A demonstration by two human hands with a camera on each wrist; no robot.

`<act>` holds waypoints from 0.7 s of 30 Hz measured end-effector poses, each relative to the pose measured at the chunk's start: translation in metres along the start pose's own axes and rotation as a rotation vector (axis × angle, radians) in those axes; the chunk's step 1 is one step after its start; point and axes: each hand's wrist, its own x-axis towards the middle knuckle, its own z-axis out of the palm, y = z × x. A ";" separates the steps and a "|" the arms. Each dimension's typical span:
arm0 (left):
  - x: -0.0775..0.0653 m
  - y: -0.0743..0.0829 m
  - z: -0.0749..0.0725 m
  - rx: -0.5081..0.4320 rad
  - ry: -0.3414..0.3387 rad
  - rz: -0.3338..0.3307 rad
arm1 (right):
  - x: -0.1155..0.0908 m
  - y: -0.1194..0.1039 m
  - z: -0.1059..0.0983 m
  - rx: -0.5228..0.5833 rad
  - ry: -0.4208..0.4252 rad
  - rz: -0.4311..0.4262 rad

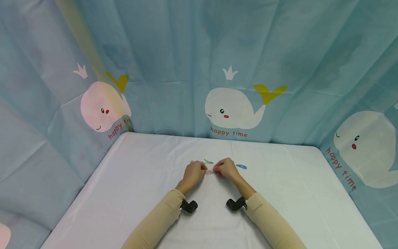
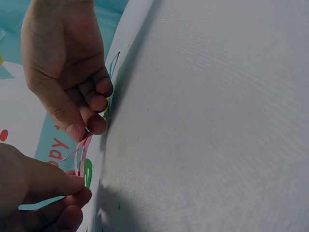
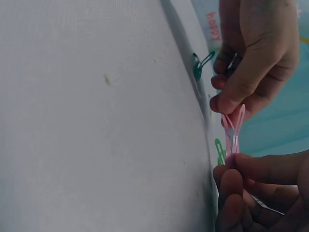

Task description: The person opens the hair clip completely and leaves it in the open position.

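Note:
A pink snap hair clip (image 1: pixel 209 170) spans the gap between the two hands, its parts spread apart in a narrow V (image 3: pixel 233 130). My left hand (image 1: pixel 194 172) pinches one end between thumb and fingertips; in the left wrist view this hand (image 2: pixel 34 186) is at the lower left. The other end is pinched by my right hand (image 1: pixel 226 168), seen at the lower right in the right wrist view (image 3: pixel 263 188). Fingertips cover both ends of the clip. Just beyond the hands lies a green hair clip (image 1: pixel 208 161). A blue hair clip (image 1: pixel 241 166) rests right of the right hand.
Behind the left hand a pale, thin item (image 1: pixel 191 161) partly shows; its kind is unclear. A white cloth covers the table (image 1: pixel 140 166). Blue curtains (image 1: pixel 168 69) with whale prints hang behind and at both sides. Dark wrist cameras (image 1: pixel 189 206) sit at the sleeves.

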 end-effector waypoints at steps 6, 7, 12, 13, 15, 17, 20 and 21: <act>-0.002 0.000 -0.001 0.027 -0.010 0.045 | 0.000 -0.001 -0.006 -0.024 -0.033 -0.004; -0.003 0.001 -0.001 0.036 -0.015 0.049 | -0.001 -0.002 -0.009 -0.016 -0.032 -0.003; -0.003 0.004 -0.002 0.090 -0.019 0.058 | -0.001 0.001 -0.028 0.011 -0.001 0.012; -0.003 0.005 -0.002 0.092 -0.014 0.061 | -0.001 0.001 -0.032 0.016 0.004 0.022; -0.001 0.008 -0.001 0.090 -0.007 0.079 | -0.002 0.001 -0.039 0.011 0.019 0.037; 0.002 0.011 0.001 0.076 -0.008 0.096 | -0.002 0.003 -0.044 0.007 0.032 0.051; 0.007 0.019 0.005 0.044 -0.019 0.121 | -0.002 0.006 -0.049 -0.001 0.046 0.065; 0.009 0.021 0.006 0.034 -0.027 0.120 | -0.002 0.007 -0.049 -0.008 0.049 0.067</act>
